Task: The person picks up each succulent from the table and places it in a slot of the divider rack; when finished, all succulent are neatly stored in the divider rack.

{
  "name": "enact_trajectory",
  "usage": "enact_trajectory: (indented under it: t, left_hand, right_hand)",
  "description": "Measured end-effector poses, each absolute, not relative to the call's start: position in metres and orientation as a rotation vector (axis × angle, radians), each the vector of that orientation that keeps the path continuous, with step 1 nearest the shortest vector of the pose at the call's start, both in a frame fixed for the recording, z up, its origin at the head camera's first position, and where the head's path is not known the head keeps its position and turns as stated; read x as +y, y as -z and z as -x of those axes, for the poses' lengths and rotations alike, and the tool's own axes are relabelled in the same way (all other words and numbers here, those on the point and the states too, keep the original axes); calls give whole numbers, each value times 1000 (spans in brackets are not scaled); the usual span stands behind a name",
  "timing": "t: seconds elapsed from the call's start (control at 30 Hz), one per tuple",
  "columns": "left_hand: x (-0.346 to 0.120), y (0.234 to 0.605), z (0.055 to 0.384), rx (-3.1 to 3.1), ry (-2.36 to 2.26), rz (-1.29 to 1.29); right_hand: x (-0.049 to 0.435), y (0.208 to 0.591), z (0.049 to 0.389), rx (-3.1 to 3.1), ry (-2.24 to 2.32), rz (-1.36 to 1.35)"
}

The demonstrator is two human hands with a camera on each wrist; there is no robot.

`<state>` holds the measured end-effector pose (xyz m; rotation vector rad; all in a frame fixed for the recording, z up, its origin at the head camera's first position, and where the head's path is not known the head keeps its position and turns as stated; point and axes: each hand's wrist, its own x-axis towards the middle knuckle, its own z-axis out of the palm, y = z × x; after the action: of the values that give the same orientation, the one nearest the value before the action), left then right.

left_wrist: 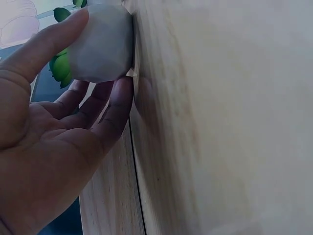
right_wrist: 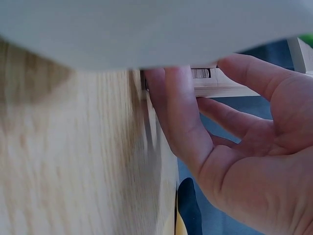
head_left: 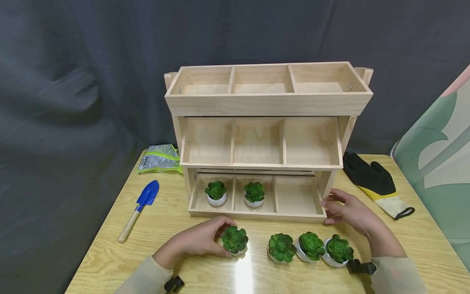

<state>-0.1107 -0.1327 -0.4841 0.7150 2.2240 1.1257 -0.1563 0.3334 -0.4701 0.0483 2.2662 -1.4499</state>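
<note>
A small potted succulent (head_left: 235, 239) in a white pot is held by my left hand (head_left: 205, 239), just in front of a three-tier wooden shelf (head_left: 257, 217). In the left wrist view the thumb (left_wrist: 73, 27) lies on one side of the white pot (left_wrist: 105, 44) and the fingers on the other, with the pot at the tabletop. My right hand (head_left: 349, 212) touches the right end of the lowest tier, its fingers loosely bent. Two potted succulents stand in that tier, in the left compartment (head_left: 216, 192) and the middle compartment (head_left: 254, 194).
Three more potted succulents (head_left: 311, 246) stand in a row at the front right. A blue trowel (head_left: 147, 194) and a green-and-grey packet (head_left: 160, 158) lie left of the shelf. On the right lies a black, yellow and white glove (head_left: 374, 179). A dark curtain (head_left: 92, 81) hangs behind.
</note>
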Motion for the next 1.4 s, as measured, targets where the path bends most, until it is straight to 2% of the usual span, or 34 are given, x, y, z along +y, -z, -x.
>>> enact_trajectory:
  t: [0.93, 1.4]
  left_hand:
    - [-131, 481, 110, 2195, -1225, -687]
    - [-125, 459, 116, 2263, -1312, -586]
  right_hand:
    - [333, 473, 156, 2258, 1473, -43]
    - [333, 472, 156, 2270, 1466, -38]
